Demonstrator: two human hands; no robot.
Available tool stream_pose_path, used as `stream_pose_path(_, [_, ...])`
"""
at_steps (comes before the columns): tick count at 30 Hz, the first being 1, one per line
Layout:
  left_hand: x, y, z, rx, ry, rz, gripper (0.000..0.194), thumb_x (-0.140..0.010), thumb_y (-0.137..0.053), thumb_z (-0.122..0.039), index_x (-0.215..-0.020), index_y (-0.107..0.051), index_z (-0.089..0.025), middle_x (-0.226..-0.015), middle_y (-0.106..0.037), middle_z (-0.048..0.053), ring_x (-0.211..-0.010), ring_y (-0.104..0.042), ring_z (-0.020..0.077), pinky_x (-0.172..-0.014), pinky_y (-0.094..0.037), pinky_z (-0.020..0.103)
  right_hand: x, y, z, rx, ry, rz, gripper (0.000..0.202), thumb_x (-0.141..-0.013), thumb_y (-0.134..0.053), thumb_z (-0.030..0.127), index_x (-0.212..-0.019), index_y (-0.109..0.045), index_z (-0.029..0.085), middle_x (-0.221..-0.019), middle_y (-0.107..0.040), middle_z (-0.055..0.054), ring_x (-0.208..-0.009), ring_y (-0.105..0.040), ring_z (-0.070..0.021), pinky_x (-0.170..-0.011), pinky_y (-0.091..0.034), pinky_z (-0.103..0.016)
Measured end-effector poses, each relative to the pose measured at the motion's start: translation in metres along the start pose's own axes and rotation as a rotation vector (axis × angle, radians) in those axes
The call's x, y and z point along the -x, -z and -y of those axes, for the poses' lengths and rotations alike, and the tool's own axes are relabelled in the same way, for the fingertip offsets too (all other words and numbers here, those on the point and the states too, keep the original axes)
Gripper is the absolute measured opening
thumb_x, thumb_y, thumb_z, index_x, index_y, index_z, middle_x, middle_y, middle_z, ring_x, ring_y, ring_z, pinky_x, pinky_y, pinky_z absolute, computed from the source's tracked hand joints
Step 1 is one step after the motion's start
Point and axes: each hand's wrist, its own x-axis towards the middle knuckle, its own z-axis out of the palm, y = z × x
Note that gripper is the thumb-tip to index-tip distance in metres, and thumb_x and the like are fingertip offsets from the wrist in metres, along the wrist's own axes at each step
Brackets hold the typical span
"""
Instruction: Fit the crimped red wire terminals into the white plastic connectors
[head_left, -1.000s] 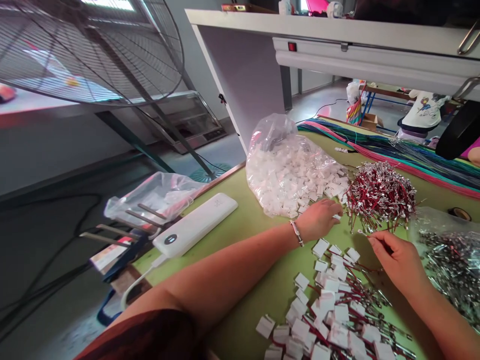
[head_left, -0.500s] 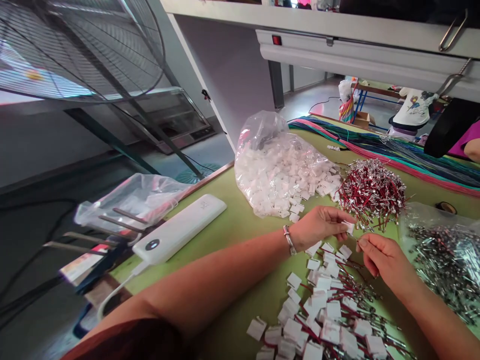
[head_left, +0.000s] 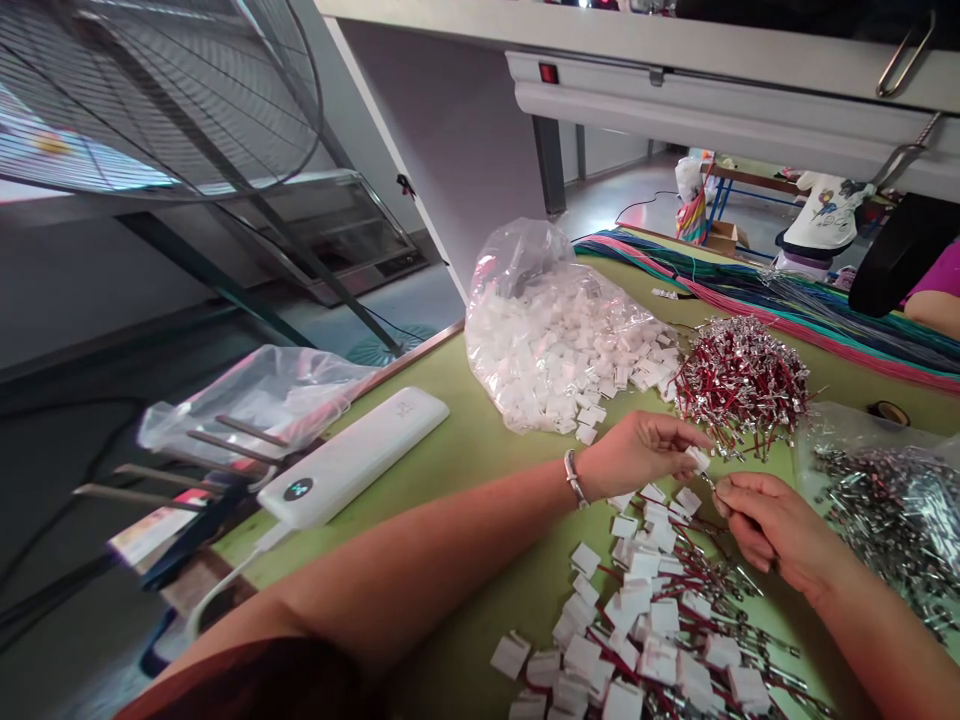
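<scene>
My left hand (head_left: 643, 455) pinches a small white plastic connector housing (head_left: 697, 458) between thumb and fingers. Just right of it, my right hand (head_left: 769, 520) is closed on a short wire, whose metal terminal (head_left: 708, 480) points at the housing; whether the tip touches it I cannot tell. Below both hands lies a spread of white housings with red wires (head_left: 637, 597) attached. Behind my hands sits a heap of short red wires with metal terminals (head_left: 742, 380). A clear bag of loose white housings (head_left: 555, 330) spills open to the left of that heap.
At right lies a clear bag of metal terminals (head_left: 892, 510), with a roll of tape (head_left: 889, 412) behind it. Long coloured wires (head_left: 780, 295) run along the back. A white power bank (head_left: 356, 455) lies at the left edge near a fan (head_left: 157, 90). Other people are beyond.
My right hand has shifted slightly, and the metal terminal now shows between it and the housing. My left hand keeps its pinch on the housing. The view has moved a little.
</scene>
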Motion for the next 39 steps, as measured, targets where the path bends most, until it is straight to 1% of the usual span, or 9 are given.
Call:
stream_pose_path(3, [0.004, -0.002, -0.004, -0.21, -0.125, 0.032, 0.012, -0.075, -0.066, -0.013, -0.086, -0.071, -0.015, -0.072, -0.069, 0.001, -0.067, -0.063, 0.0085, -0.065, -0.051, 0.02, 0.0, 0.0, -0.002, -0.03, -0.041, 0.041, 0.033, -0.075, -0.058, 0.05, -0.061, -0.047, 0.022, -0.03, -0.029, 0.012, -0.03, -0.014, -0.0049, -0.034, -0.015, -0.023])
stream_pose_path(10, [0.004, -0.009, 0.008, 0.053, 0.074, 0.065, 0.006, -0.081, -0.061, -0.014, -0.086, -0.057, -0.013, -0.057, -0.061, -0.004, -0.05, -0.06, 0.0064, -0.052, -0.05, 0.018, 0.002, -0.008, -0.007, 0.293, 0.239, -0.087, 0.035, -0.091, -0.042, 0.048, -0.069, -0.047, 0.021, -0.039, -0.045, 0.008, -0.039, -0.033, -0.0071, -0.045, -0.026, -0.022])
stream_pose_path(16, [0.007, -0.011, 0.01, 0.047, 0.081, 0.087, 0.007, -0.081, -0.061, -0.014, -0.083, -0.055, -0.014, -0.055, -0.061, -0.004, -0.05, -0.06, 0.0077, -0.049, -0.049, 0.019, 0.004, -0.011, -0.009, 0.36, 0.228, -0.095, 0.036, -0.091, -0.043, 0.049, -0.069, -0.045, 0.021, -0.039, -0.045, 0.008, -0.038, -0.035, -0.008, -0.045, -0.028, -0.022])
stream_pose_path(20, [0.01, -0.014, 0.01, 0.071, 0.014, 0.052, 0.008, -0.081, -0.063, -0.018, -0.082, -0.056, -0.014, -0.057, -0.061, -0.003, -0.05, -0.059, 0.0069, -0.051, -0.05, 0.019, 0.005, -0.011, -0.008, 0.246, 0.203, -0.033, 0.041, -0.089, -0.043, 0.056, -0.069, -0.044, 0.021, -0.038, -0.045, 0.008, -0.036, -0.032, -0.0074, -0.042, -0.024, -0.022])
stream_pose_path(26, [0.009, -0.011, 0.008, 0.316, 0.042, 0.229, 0.024, -0.079, -0.069, -0.032, -0.085, -0.054, -0.014, -0.063, -0.065, 0.0, -0.045, -0.055, 0.0053, -0.043, -0.043, 0.016, 0.009, -0.012, -0.002, 0.19, 0.242, 0.035, 0.04, -0.088, -0.045, 0.058, -0.073, -0.048, 0.02, -0.04, -0.049, 0.007, -0.036, -0.033, -0.0067, -0.041, -0.023, -0.021])
stream_pose_path(30, [0.008, -0.011, 0.007, 0.223, 0.035, 0.207, 0.024, -0.079, -0.068, -0.032, -0.085, -0.053, -0.015, -0.062, -0.063, -0.001, -0.048, -0.056, 0.0062, -0.047, -0.045, 0.018, 0.009, -0.012, -0.002, 0.178, 0.18, 0.057, 0.037, -0.087, -0.048, 0.056, -0.074, -0.045, 0.021, -0.045, -0.055, 0.006, -0.036, -0.038, -0.0073, -0.04, -0.028, -0.021])
stream_pose_path(33, [0.007, -0.009, 0.005, 0.03, 0.03, 0.219, 0.019, -0.08, -0.064, -0.03, -0.086, -0.057, -0.014, -0.067, -0.064, 0.0, -0.055, -0.057, 0.008, -0.054, -0.048, 0.022, 0.008, 0.0, 0.004, 0.281, 0.142, 0.141, 0.035, -0.088, -0.046, 0.053, -0.074, -0.048, 0.021, -0.058, -0.064, 0.0, -0.045, -0.05, -0.0107, -0.047, -0.038, -0.024])
stream_pose_path(35, [0.006, -0.006, 0.003, -0.233, -0.048, 0.219, 0.014, -0.08, -0.063, -0.027, -0.085, -0.063, -0.014, -0.074, -0.065, 0.003, -0.063, -0.058, 0.01, -0.061, -0.048, 0.025, 0.005, 0.016, 0.009, 0.502, 0.204, 0.049, 0.037, -0.088, -0.046, 0.05, -0.067, -0.052, 0.02, -0.061, -0.063, -0.002, -0.053, -0.053, -0.013, -0.053, -0.038, -0.026])
stream_pose_path(39, [0.004, -0.003, 0.002, -0.687, -0.34, 0.248, 0.014, -0.077, -0.068, -0.028, -0.083, -0.069, -0.015, -0.086, -0.067, 0.008, -0.085, -0.058, 0.0171, -0.083, -0.045, 0.032, -0.008, 0.057, 0.013, 0.876, 0.329, -0.512, 0.032, -0.088, -0.046, 0.042, -0.068, -0.06, 0.021, -0.064, -0.06, -0.002, -0.059, -0.05, -0.0155, -0.057, -0.035, -0.028])
